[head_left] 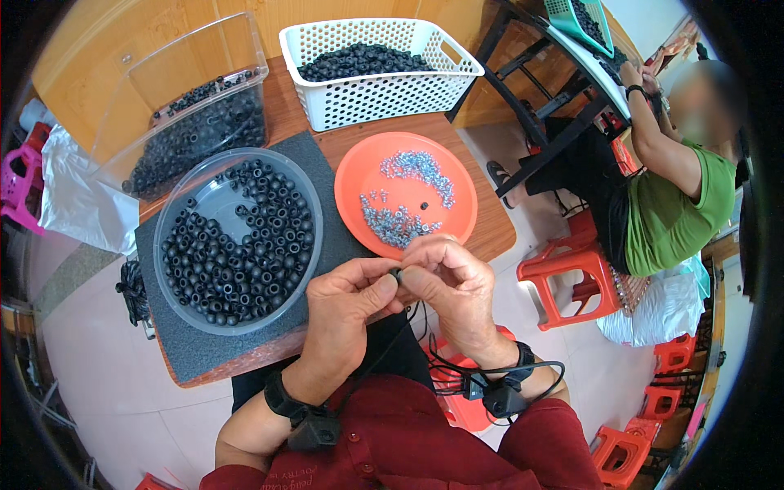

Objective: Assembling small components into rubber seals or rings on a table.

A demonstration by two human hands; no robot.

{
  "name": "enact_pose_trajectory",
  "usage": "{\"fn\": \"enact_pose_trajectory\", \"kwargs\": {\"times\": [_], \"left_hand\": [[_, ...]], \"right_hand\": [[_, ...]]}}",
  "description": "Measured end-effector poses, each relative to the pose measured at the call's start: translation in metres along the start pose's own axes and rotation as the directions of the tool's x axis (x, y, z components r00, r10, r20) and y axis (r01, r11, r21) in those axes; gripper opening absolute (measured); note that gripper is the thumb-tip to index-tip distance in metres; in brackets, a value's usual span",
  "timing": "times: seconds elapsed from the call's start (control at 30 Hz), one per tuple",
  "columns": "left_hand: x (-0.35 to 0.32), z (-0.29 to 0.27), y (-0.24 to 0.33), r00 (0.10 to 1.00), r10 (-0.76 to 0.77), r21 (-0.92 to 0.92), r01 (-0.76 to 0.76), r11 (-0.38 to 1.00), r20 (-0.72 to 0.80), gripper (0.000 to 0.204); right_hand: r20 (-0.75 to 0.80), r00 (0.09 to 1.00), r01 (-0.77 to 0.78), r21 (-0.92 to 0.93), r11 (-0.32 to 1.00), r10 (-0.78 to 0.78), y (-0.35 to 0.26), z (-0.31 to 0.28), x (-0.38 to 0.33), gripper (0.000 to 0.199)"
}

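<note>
A small round black piece (pixel 397 273) is pinched between my two hands, just in front of the orange plate. My left hand (pixel 349 298) grips it with thumb and forefinger. My right hand (pixel 454 282) closes on it from the other side, fingers curled; they hide most of it. Several small silvery metal pieces (pixel 400 226) lie in two groups on the orange plate (pixel 353 180), with one loose black piece (pixel 424 207) among them. To the left, a clear round tub (pixel 160 220) holds many round black pieces with holes (pixel 253 269).
A white perforated basket (pixel 384 101) and a clear plastic bin (pixel 180 65), both with black pieces, stand at the back of the wooden table (pixel 502 229). A grey mat (pixel 327 175) lies under the tub. At right, a person in green (pixel 678 212) works at another table near red stools (pixel 572 269).
</note>
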State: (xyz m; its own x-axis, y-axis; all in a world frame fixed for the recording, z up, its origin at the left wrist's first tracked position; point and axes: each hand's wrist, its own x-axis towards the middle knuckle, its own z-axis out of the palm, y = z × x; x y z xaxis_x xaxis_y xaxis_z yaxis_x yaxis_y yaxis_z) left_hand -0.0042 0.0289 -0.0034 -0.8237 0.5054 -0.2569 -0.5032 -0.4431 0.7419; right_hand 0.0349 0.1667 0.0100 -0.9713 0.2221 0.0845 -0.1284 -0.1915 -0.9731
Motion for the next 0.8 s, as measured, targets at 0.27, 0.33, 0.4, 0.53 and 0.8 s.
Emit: {"fn": "enact_pose_trajectory", "kwargs": {"times": [0.27,0.33,0.4,0.53,0.8], "left_hand": [[-0.003,0.004,-0.005,0.998,0.057,0.108,-0.060,0.992,0.028,0.019],[-0.003,0.003,-0.009,0.996,0.077,0.130,-0.082,0.988,0.041,0.018],[-0.002,0.002,-0.009,0.994,0.080,0.136,-0.089,0.987,0.070,0.018],[-0.001,-0.004,-0.010,0.997,0.040,0.105,-0.046,0.993,0.067,0.019],[0.003,-0.009,-0.009,0.999,-0.030,0.078,0.028,0.997,0.026,0.020]], "right_hand": [[-0.007,0.971,-0.230,0.223,0.947,0.237,-0.011,-0.004,-0.002,0.009],[0.031,0.954,-0.296,0.248,0.922,0.298,-0.008,-0.005,-0.004,0.011],[-0.020,0.951,-0.300,0.200,0.933,0.310,-0.012,-0.006,-0.003,0.009],[-0.115,0.993,-0.019,-0.406,0.913,-0.030,-0.010,-0.026,0.021,0.004],[0.371,0.867,0.422,-0.901,0.096,-0.331,0.016,-0.070,0.091,0.018]]}}
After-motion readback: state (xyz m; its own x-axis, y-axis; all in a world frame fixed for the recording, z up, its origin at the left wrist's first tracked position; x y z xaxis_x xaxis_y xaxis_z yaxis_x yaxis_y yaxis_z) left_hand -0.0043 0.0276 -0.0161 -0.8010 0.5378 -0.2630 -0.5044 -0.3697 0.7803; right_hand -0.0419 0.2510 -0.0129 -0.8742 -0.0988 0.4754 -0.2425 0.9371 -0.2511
